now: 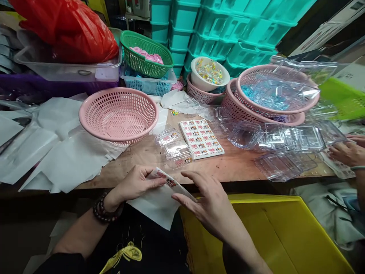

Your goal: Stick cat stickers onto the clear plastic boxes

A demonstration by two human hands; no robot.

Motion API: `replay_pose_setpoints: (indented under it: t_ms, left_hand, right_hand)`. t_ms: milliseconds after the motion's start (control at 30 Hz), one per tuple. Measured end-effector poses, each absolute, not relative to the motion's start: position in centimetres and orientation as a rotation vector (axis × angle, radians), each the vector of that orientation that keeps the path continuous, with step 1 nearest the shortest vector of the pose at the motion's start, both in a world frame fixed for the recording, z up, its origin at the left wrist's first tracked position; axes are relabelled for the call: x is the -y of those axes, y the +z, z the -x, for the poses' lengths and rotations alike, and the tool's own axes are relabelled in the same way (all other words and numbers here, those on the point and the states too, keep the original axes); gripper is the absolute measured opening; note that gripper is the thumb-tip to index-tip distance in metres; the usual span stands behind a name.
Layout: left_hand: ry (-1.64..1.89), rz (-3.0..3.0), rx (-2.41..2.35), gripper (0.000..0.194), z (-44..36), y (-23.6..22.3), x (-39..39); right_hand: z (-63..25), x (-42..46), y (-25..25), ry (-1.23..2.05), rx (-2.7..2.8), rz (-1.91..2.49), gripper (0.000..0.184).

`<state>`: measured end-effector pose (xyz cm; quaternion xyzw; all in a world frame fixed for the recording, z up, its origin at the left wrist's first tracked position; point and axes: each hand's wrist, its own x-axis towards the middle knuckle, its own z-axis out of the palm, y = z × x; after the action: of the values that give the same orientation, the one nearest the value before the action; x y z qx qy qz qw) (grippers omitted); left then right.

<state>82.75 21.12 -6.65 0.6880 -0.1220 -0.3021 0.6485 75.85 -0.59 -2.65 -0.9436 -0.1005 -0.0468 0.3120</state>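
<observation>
White paper is taking centre frame: a sheet [159,205], bent along its upper edge with printed stickers [171,183] showing there, is being held over a worker's lap, just before the near edge of the table [234,163]. The left hand [138,183] is doing the holding — thumb and fingers are closing in a pinch on the sheet's upper corner, the wrist, ringed by a dark bracelet [104,209], reaching in from the lower left. The right hand [209,198] is hovering at the other end, thumb and forefinger parting widely, palm turning inward; it is gripping nothing, and whether the thumb is brushing the paper, one cannot tell.

Handling the stickers on this sheet appears to be the step in hand. The next move is probably calling for a light, exact touch from the right fingertips at the printed edge, with the left pinch keeping the paper steady.

Beyond the hands, a clear case [175,148] is lying beside a sticker stack [201,139] — both within near reach. A pink basket [125,123] is standing behind to the left, near loose papers [64,140], while a co-worker's hand [345,152] is showing at far right, near more clear cases [288,137].
</observation>
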Motion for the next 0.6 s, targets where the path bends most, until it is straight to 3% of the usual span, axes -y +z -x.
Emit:
replay_pose_setpoints:
  t_ms: [133, 400, 600]
  left_hand:
    - [-0.649, -1.603, 0.362, 0.031, -82.4, -6.5, -20.7]
    - [-0.572, -1.506, 0.279, 0.031, -82.0, -7.7, -20.0]
    - [-0.446, -1.586, 0.154, 0.047, -81.7, -8.9, -19.3]
  right_hand:
    - [-76.4, -0.5, -2.7, -0.134, 0.229, 2.381, 0.010]
    - [-77.0, -0.2, -3.5, 0.108, 0.091, 2.095, 0.016]
    - [-76.3, -0.9, -4.7, -0.045, 0.012, 2.026, 0.018]
